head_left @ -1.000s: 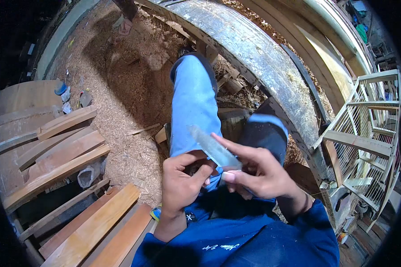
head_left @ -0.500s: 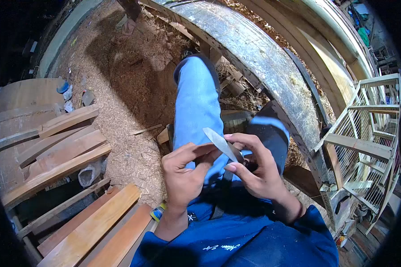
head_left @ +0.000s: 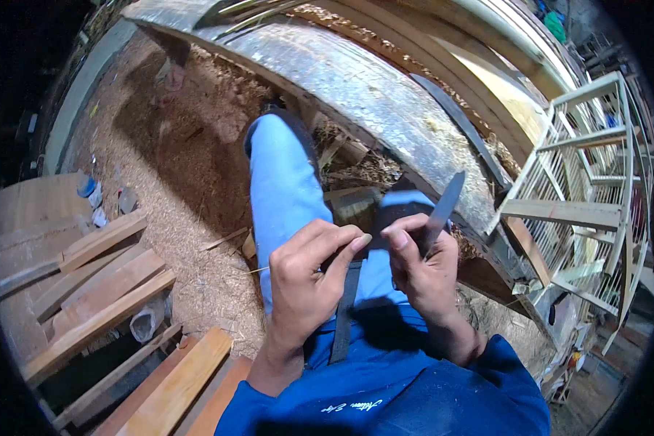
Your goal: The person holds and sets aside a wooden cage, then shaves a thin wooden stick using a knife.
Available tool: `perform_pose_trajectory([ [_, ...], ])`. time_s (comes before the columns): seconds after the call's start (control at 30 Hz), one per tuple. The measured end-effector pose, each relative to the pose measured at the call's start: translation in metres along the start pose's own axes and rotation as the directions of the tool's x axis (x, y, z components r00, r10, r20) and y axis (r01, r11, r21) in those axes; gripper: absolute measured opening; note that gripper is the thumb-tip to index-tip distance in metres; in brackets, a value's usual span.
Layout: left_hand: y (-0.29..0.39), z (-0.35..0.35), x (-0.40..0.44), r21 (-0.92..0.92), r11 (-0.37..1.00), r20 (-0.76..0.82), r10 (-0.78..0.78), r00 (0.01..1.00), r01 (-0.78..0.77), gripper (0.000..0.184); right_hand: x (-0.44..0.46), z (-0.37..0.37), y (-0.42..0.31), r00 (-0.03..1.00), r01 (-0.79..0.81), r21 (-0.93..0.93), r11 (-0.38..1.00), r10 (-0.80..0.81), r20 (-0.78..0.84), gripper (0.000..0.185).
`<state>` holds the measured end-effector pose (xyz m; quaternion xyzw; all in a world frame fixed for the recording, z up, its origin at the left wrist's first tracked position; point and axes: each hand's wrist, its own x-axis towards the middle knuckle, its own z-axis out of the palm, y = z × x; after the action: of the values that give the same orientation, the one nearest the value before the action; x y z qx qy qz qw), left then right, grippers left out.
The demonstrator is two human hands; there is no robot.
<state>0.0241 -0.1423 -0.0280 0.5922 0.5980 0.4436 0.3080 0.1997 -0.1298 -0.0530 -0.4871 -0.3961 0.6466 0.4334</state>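
My right hand (head_left: 427, 270) is wrapped round a knife (head_left: 447, 202), whose flat grey blade points up and to the right, over the dark trouser knee. Close to it on the left, my left hand (head_left: 314, 270) is closed in a pinch, thumb against forefinger. A thin light strip (head_left: 258, 270) sticks out to the left of that hand; whatever lies between the fingertips is too small to make out. Both hands are above my lap, with a dark strap (head_left: 345, 312) hanging between them.
A long worn plank bench (head_left: 356, 94) curves across the top. On the right stands a slatted wooden frame (head_left: 574, 211). Wooden boards (head_left: 98, 320) are stacked at the left, and wood shavings (head_left: 196, 196) cover the ground. A dark curved blade-like piece (head_left: 461, 127) lies on the bench.
The knife has swung from pointing up-left between my hands to pointing up-right. My hands have moved apart slightly, and the view has shifted.
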Motion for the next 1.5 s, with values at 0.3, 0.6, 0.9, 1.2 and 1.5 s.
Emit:
perform_pose_trajectory([
  [0.3, 0.006, 0.004, -0.005, 0.032, 0.995, 0.084, 0.095, 0.992, -0.098, 0.023, -0.006, 0.003, 0.000, 0.998, -0.027, 0.223, 0.974, 0.015, 0.057, 0.022],
  [0.6, 0.012, 0.004, -0.009, 0.113, 0.978, 0.061, 0.170, 0.983, -0.176, 0.022, -0.005, 0.005, 0.002, 0.993, 0.089, 0.085, 0.992, -0.095, 0.075, 0.016],
  [0.9, 0.012, 0.008, -0.013, 0.156, 0.981, -0.004, 0.121, 0.993, -0.119, 0.018, -0.005, 0.007, 0.008, 0.997, 0.069, 0.173, 0.982, -0.076, 0.030, 0.014],
  [1.2, 0.005, 0.004, -0.013, 0.197, 0.977, -0.056, 0.089, 0.994, -0.077, 0.016, 0.006, 0.008, 0.007, 0.994, 0.108, 0.232, 0.967, -0.100, -0.047, 0.020],
  [1.5, 0.004, -0.004, -0.017, 0.220, 0.976, -0.087, 0.022, 0.996, -0.003, 0.014, 0.010, 0.006, 0.006, 0.996, 0.087, 0.227, 0.970, -0.082, -0.031, 0.024],
])
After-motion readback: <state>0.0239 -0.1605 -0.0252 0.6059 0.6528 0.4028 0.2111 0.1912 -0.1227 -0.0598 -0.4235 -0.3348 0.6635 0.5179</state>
